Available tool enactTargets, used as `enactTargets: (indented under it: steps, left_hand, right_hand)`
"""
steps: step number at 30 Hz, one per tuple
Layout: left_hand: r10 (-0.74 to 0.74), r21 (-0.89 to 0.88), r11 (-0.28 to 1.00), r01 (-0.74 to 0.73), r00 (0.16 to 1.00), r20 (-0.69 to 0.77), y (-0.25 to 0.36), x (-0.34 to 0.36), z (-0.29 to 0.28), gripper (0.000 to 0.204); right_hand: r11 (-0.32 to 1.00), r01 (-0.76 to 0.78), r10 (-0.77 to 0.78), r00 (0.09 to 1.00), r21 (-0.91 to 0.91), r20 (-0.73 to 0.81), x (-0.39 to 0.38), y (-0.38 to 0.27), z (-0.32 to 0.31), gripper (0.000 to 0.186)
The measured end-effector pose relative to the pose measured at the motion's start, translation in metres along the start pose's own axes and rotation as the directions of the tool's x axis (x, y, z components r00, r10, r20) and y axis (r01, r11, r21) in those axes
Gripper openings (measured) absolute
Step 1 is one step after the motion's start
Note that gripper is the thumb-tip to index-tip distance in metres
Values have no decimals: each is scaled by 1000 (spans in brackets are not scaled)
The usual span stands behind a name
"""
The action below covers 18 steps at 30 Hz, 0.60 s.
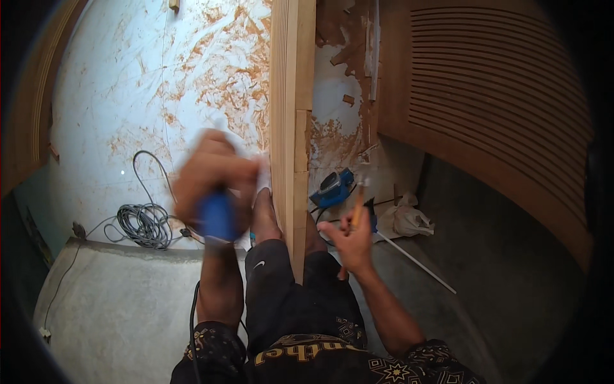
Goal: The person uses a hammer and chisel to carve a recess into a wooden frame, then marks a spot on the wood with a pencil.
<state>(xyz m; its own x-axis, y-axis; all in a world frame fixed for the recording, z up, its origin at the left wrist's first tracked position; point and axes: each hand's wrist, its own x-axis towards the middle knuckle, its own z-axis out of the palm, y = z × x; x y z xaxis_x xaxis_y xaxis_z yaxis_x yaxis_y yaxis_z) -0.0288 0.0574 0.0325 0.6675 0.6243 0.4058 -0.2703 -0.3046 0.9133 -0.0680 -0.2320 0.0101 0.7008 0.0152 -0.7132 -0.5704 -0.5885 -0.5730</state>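
My left hand [214, 169], smeared by motion, is closed around a blue tool [216, 216] whose exact kind I cannot make out. It is raised just left of a long wooden panel [300, 141] standing on edge between my legs. A dark cord [194, 320] runs along my left forearm. On the panel's other side, my right hand [353, 243] pinches a slim orange stick [357, 210], pencil-like, with its upper end blurred. The thumb is spread away from the fingers. Just beyond that hand, a blue electric planer [334, 187] rests on the floor.
Coiled black cable [144, 227] lies at left on the white sheet [109, 109], which is strewn with wood shavings [224, 70]. At right stands a grooved wooden panel [492, 89]. A crumpled whitish bag [409, 217] and a white rod [419, 264] lie near my right arm.
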Motion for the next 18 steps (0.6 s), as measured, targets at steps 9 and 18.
enactTargets:
  steps: [9,18]
  left_hand:
    - [-179,-321,944,79,939,-294,0,154,-179,34]
    - [-656,330,746,579,725,209,-71,97,-68,18]
  right_hand:
    - [960,89,-146,968,-264,-205,7,5,98,90]
    - [991,15,-47,967,-130,-251,5,17,114,81]
